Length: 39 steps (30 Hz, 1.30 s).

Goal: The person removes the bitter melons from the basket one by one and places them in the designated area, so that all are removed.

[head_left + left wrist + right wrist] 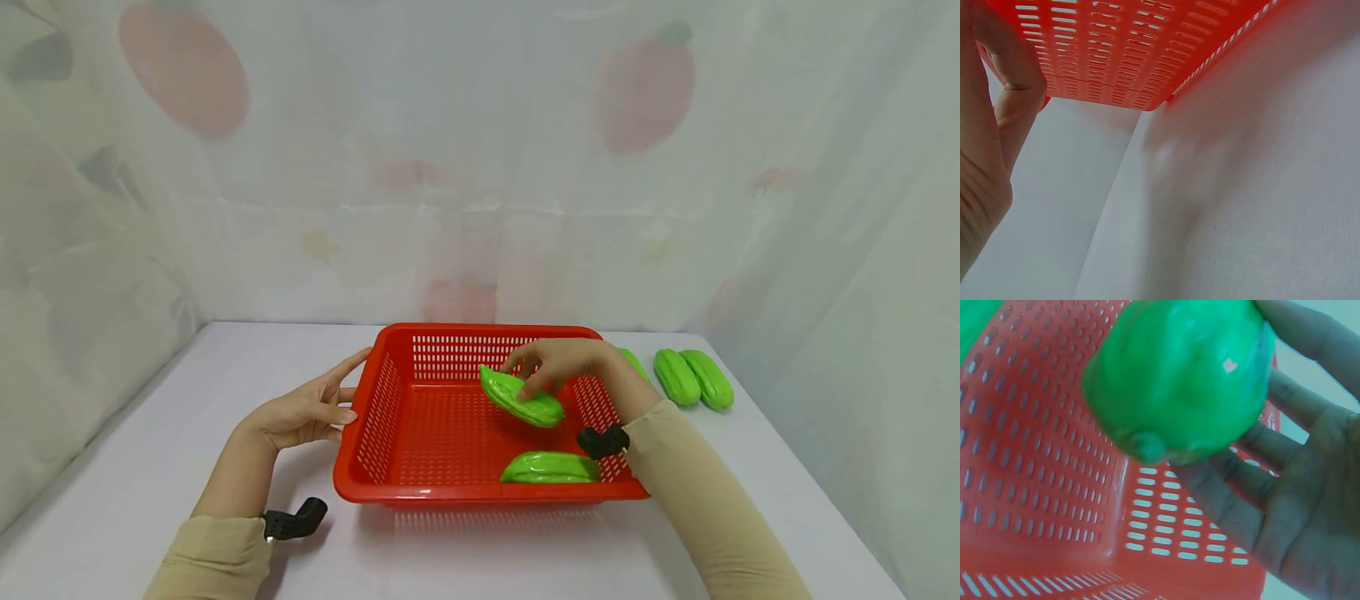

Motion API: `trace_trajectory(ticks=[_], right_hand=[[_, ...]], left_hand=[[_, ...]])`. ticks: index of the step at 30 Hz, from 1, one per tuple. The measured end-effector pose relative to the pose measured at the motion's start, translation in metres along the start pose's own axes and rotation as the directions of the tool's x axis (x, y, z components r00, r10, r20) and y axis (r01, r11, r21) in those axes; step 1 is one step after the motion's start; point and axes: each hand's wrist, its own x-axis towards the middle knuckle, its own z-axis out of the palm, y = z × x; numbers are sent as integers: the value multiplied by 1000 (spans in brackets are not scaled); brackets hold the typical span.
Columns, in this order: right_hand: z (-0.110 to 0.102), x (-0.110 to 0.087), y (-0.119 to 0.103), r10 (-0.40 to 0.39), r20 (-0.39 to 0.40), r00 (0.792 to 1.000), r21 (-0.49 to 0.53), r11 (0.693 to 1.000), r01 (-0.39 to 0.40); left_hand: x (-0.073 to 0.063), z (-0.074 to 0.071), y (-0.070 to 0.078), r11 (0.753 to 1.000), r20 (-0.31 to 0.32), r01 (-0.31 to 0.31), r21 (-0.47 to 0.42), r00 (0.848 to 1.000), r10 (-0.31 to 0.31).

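Currently, one green gourd (528, 411) is held up inside the red basket (480, 492), near dial centre (head view, basket as clock). Pointed end aims at 10, blunt end at 4. Right grip (558, 360) has it pinched from above, thumb on the near side; right wrist view agrees it's gripped. Looks raised off the basket floor, not yet set down.

Second gourd (551, 468) lies inside at 4 o'clock, long side along the near wall. Left grip (306, 412) holds the rim at 9 o'clock, thumb on it, other fingers partly hidden by the wall.

Outside, between 2 and 3 o'clock: two gourds (677, 377) side by side on the white surface (450, 562), plus a part-hidden gourd (634, 362) closer in, behind the right forearm.

Progress, judged by count: partway. One down in the basket, one in hand, at least three left outside. Anything else behind the arm: can't tell.
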Motion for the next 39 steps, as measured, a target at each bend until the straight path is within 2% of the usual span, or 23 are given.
trace_trajectory(ticks=[5,12,28,39], right_hand=[[-1,-1,-5,-29,-58,998,-8,1000,29],[-4,-1,-6,-72,-95,993,6,997,73],[-8,-7,-13,-93,-133,987,0,996,94],[-18,-21,-21,-120,-157,980,16,992,124]], left_hand=[[0,-1,0,1000,5,0,1,1000,0],[1,-1,0,1000,1,2,0,1000,-2],[3,-3,-3,1000,13,-16,-12,1000,16],[2,-3,-1,1000,24,-16,-9,1000,16]])
